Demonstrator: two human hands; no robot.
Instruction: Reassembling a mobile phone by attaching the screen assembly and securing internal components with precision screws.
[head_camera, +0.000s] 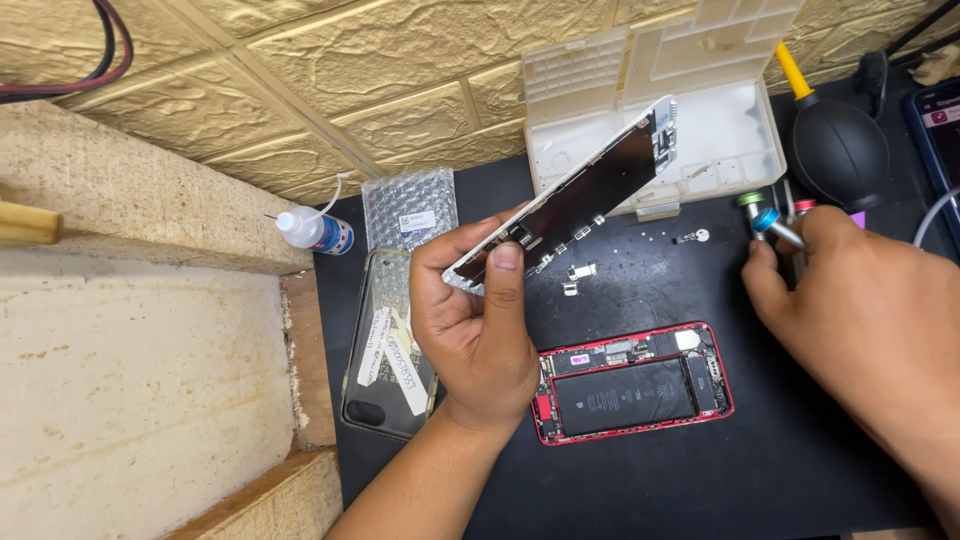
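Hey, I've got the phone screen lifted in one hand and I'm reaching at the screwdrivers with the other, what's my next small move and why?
Probably close the right hand on the blue-capped metal screwdriver and lift it out. The fingertips already touch it, and the left hand holds the detached black screen panel tilted above the opened red phone body.

opened phone (633, 382) right of cased phone (385, 345); tray (740, 140) behind

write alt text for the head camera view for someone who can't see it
The left hand holds a detached phone screen tilted above a black mat, while the right hand grips screwdrivers. An opened red phone with its battery exposed lies between them, with a white parts box behind.
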